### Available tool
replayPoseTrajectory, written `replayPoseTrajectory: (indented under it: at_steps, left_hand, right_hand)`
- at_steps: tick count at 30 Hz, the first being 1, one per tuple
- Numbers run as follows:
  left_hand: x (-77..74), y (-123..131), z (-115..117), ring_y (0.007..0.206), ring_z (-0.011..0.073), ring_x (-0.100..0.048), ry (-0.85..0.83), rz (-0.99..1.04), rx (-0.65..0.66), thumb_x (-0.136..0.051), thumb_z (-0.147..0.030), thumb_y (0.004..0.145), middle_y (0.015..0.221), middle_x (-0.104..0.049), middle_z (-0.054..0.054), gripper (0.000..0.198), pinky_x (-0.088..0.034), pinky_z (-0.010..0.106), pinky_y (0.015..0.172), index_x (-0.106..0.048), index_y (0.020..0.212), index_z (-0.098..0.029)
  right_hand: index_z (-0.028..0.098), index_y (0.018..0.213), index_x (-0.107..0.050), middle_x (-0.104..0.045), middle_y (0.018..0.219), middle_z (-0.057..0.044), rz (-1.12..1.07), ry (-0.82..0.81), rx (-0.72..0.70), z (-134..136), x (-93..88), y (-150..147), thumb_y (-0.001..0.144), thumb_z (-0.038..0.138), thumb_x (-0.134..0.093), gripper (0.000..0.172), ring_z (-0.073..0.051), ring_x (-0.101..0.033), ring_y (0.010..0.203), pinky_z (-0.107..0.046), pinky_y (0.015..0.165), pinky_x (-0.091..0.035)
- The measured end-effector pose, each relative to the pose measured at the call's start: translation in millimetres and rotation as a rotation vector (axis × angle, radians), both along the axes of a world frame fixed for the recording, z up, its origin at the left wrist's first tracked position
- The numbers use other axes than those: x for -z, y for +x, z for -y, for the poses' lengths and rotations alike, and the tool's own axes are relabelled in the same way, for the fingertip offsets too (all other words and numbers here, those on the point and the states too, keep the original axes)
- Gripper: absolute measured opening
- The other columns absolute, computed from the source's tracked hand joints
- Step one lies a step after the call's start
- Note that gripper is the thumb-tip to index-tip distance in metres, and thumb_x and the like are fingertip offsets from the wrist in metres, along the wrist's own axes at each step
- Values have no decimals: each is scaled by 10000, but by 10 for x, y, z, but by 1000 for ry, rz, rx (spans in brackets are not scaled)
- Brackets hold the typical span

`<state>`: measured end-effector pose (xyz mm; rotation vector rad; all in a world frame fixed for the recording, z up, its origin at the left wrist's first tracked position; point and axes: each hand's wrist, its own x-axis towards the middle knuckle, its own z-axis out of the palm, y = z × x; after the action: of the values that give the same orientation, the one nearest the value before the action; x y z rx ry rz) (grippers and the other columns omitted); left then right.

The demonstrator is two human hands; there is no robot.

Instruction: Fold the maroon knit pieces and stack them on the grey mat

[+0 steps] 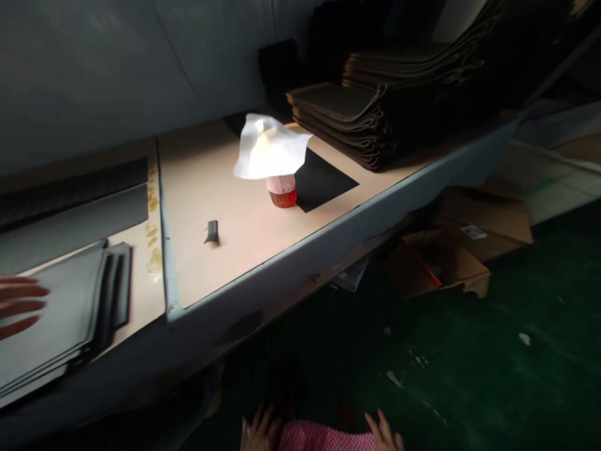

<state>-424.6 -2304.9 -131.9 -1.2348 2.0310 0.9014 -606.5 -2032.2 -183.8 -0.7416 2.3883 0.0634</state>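
At the bottom edge, my left hand (pixel 261 430) is partly in view beside a pink checked cloth (pixel 323 436); its fingers are slightly apart. On the other side of that cloth is my right hand (pixel 385 432), fingers spread and nothing in them. Both hands are low, over the dark floor and away from the worktable (pixel 197 269). A co-worker's hand (pixel 21 304) reaches in from the left edge over a stack of dark grey sheets (pixel 61 294).
A red-based jar (pixel 283 195) under a brightly lit white sheet (pixel 270 150) stands on the table. Nearby lies a small dark scrap (pixel 213 231). Folded dark material (pixel 338 103) is piled behind. An open cardboard box (pixel 451 250) sits on the green floor (pixel 493 357).
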Motion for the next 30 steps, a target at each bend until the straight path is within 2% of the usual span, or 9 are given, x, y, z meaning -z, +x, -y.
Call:
replayPoseTrajectory:
  at_steps: [2, 6, 8, 11, 15, 19, 24, 27, 30]
  left_hand:
    - [488, -33, -41, 1182, 269, -491, 19, -11, 1, -523, -463, 861, 1287, -531, 112, 448, -344, 517, 1010, -540, 1201, -171]
    - [1371, -328, -47, 1113, 239, -550, 20, -105, -6, -478, -395, 901, 1184, -600, 114, 360, -392, 467, 977, -580, 1128, -134]
    - [1711, -629, 50, 1055, 215, -578, -19, -222, -10, -457, -381, 916, 1124, -624, 95, 327, -427, 444, 941, -589, 1092, -139]
    - [2070, -1091, 312, 987, 194, -595, -111, -434, -13, -451, -349, 924, 1033, -644, 70, 275, -450, 427, 907, -610, 1018, -145]
    - [2324, -1423, 702, 1002, 198, -582, -257, -654, -80, -426, -294, 934, 1027, -638, 74, 251, -425, 441, 933, -598, 1027, -136]
    - [2427, -1507, 989, 937, 178, -597, -319, -827, -150, -450, -227, 907, 1011, -649, 67, 200, -443, 383, 899, -594, 1019, -145]
    - [2510, -1506, 1224, 913, 194, -606, -365, -939, -265, -475, -214, 860, 1017, -655, 87, 210, -460, 335, 852, -581, 1034, -165]
    - [2593, -1501, 1322, 896, 218, -611, -369, -972, -328, -477, -240, 853, 1027, -648, 118, 269, -468, 364, 837, -551, 1092, -140]
    - [2676, -1544, 1370, 934, 237, -605, -362, -1001, -368, -487, -249, 844, 1081, -629, 145, 333, -462, 390, 856, -514, 1152, -123]
  right_hand:
    - [380, 1191, -596, -517, 1343, -28, -8, 42, -2, 93, 434, -69, 578, 320, -649, 618, -340, -585, 1080, -464, 791, -511]
    - [244, 1313, -513, -444, 1394, -107, -31, 35, -18, 270, 1144, -264, 691, 379, -529, 637, -349, -487, 1199, -458, 889, -459]
    - [250, 1316, -504, -458, 1373, -94, -38, 7, -30, 368, 1410, -353, 730, 426, -493, 612, -328, -483, 1198, -440, 895, -459]
    - [268, 1300, -517, -469, 1355, -78, -88, -57, -60, 500, 1723, -447, 757, 523, -448, 604, -315, -486, 1174, -438, 869, -476]
    - [205, 1247, -570, -540, 1274, -111, -217, -199, -131, 628, 2046, -570, 798, 535, -417, 578, -316, -538, 1075, -452, 883, -456]
    - [152, 1127, -643, -644, 1130, -141, -218, -310, -156, 928, 2331, -800, 801, 464, -453, 490, -321, -593, 1012, -470, 881, -462]
    - [160, 1124, -616, -685, 1059, -141, -128, -865, -291, 1979, 2511, -1047, 870, 377, -394, 401, -282, -657, 950, -446, 814, -541]
    - [182, 1270, -504, -609, 1216, -114, -139, -1029, -373, 2731, 2506, -1113, 886, 337, -403, 426, -239, -589, 1105, -406, 949, -485]
    - [221, 1382, -376, -533, 1315, -96, -158, -1141, -410, 3267, 2498, -1210, 896, 313, -418, 496, -237, -528, 1186, -412, 994, -449]
